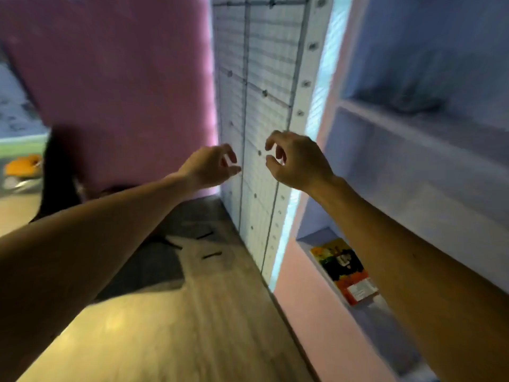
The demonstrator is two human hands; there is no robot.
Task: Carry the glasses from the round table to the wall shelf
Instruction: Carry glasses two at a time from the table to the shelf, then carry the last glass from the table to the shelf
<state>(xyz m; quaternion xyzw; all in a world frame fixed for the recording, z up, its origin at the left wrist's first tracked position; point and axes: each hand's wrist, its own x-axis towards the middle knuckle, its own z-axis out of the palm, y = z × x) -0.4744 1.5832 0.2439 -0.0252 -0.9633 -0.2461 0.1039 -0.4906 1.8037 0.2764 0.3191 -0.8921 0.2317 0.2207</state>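
While both my arms reach forward into the corner of the room, neither grip has anything in it: my left hand hangs in the air with its fingers loosely curled round nothing, and my right hand does the same just beside it, thumb and fingers bent but apart, no glass between them. Both hover in front of the pale gridded panel that stands between the pink wall and the wall shelf on my right. As for progress, I judge from empty hands so near the shelf that I am either between trips or have just set something down — I cannot say which. On the upper ledge of the shelf lies a dark smudge that could be glassware, but the blur is too heavy to be sure, so the glasses' place, their long axis and which way they point are all beyond what I can tell. The round worktop is not in view either. Lower in the shelf a bright printed packet leans in a recess, and below me runs the wooden floor — whatever remains to fetch lies somewhere behind me.
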